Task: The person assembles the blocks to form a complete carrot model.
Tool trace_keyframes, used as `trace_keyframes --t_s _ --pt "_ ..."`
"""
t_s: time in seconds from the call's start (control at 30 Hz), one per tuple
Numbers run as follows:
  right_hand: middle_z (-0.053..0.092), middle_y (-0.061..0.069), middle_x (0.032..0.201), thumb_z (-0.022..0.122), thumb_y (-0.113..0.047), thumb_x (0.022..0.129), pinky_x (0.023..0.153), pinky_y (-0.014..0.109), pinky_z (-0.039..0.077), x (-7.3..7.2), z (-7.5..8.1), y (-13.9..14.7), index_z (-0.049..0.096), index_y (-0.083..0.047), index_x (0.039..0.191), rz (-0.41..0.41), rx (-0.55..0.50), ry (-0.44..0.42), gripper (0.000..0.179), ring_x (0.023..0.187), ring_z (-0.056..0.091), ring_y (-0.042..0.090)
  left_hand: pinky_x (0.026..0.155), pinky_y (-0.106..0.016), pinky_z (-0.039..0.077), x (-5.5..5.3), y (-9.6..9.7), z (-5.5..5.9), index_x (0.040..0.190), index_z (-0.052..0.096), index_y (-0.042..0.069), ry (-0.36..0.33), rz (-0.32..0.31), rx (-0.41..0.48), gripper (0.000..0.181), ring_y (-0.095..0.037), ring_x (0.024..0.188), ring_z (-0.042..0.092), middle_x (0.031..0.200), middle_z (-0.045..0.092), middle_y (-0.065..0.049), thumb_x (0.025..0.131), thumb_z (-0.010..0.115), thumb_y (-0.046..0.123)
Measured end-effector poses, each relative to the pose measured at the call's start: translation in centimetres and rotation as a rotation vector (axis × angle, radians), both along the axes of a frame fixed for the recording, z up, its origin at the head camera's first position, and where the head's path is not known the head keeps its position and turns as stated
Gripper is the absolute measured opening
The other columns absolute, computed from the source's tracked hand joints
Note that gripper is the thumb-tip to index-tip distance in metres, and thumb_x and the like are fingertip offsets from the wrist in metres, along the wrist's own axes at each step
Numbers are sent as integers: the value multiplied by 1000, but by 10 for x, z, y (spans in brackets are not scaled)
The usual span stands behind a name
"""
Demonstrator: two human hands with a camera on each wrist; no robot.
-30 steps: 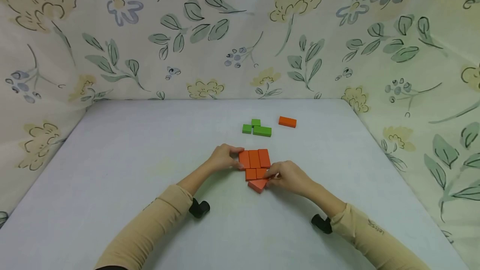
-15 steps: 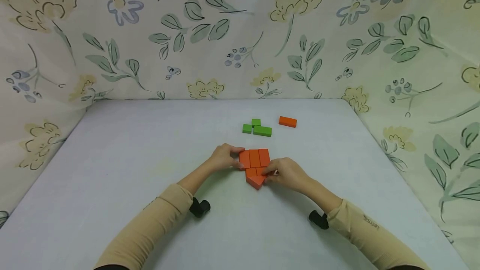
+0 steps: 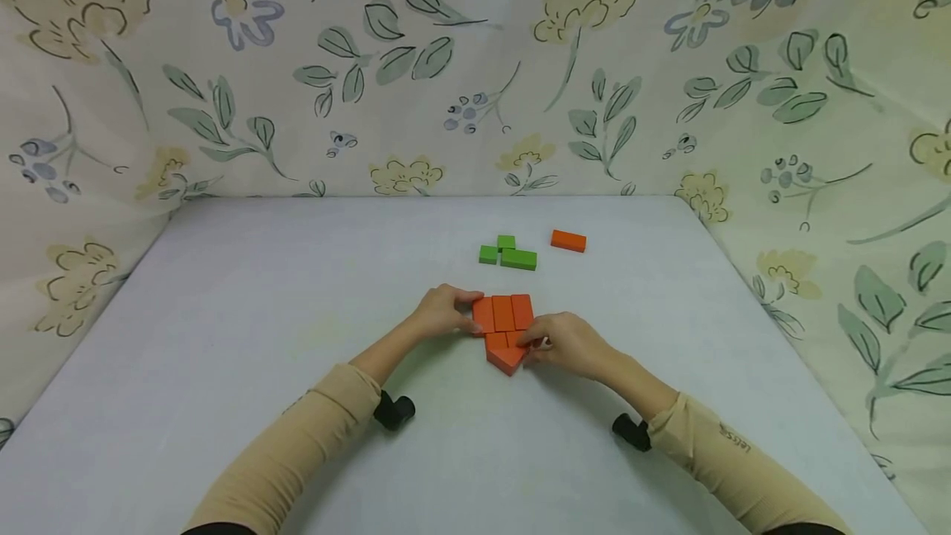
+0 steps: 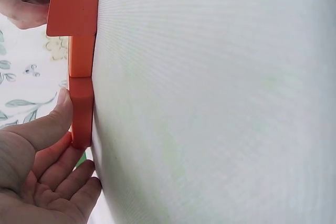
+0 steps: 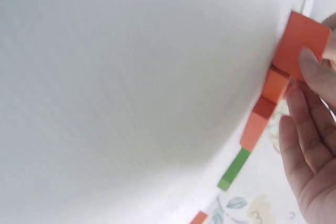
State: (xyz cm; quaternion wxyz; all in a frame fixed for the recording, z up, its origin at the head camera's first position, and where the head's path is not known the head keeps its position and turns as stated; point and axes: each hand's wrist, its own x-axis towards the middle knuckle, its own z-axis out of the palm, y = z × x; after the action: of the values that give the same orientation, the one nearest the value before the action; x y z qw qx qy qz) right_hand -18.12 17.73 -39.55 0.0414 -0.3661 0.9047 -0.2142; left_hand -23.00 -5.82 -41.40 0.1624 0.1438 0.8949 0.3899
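Floral curtain (image 3: 461,130) behind, white table (image 3: 223,312) under; near its middle, right hand (image 3: 574,345) at 3 o'clock of the red-orange block cluster (image 3: 503,314) pinches the pointed front block (image 3: 505,359), left hand (image 3: 442,310) at 9 o'clock grips the leftmost block (image 3: 483,314). Green blocks (image 3: 518,260) at 12 o'clock, loose orange block (image 3: 568,241) at 1 o'clock; right fingertips partly cover one small block (image 3: 513,337).

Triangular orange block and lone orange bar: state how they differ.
The triangular block tapers to a point; the lone bar is oblong. The triangular block sits against other orange blocks, touched by the right hand; the lone bar lies apart, untouched. Both are orange.
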Motion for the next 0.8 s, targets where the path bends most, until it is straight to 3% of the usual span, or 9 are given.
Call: trace_keyframes --t_s 0.2,0.37,0.57,0.8 --pt "71 2 92 79 -6 80 72 26 55 -15 16 7 75 -4 100 48 7 -42 20 81 63 15 109 -47 33 -2 -1 -2 133 60 5 12 -15 -9 59 -31 131 46 134 58 -13 79 80 12" --pt "72 8 95 74 -6 85 75 34 55 -46 30 13 74 0 104 -147 -17 -56 20 86 65 21 110 -46 33 -3 -1 -3 132 60 5 21 -7 -4 58 -31 131 46 134 58 -13 78 81 11" --pt "71 16 100 70 -8 88 77 40 54 -86 24 20 71 5 110 -377 -41 -76 25 89 65 28 110 -46 33 -2 -2 -2 133 60 5 13 -5 1 60 -31 130 47 134 58 -13 78 81 12" --pt "70 20 107 69 -9 88 83 43 52 -107 12 24 69 7 113 -474 -29 -79 29 97 65 32 109 -47 34 -1 0 -1 133 59 5 20 -12 -11 60 -32 130 46 135 57 -14 78 81 13"
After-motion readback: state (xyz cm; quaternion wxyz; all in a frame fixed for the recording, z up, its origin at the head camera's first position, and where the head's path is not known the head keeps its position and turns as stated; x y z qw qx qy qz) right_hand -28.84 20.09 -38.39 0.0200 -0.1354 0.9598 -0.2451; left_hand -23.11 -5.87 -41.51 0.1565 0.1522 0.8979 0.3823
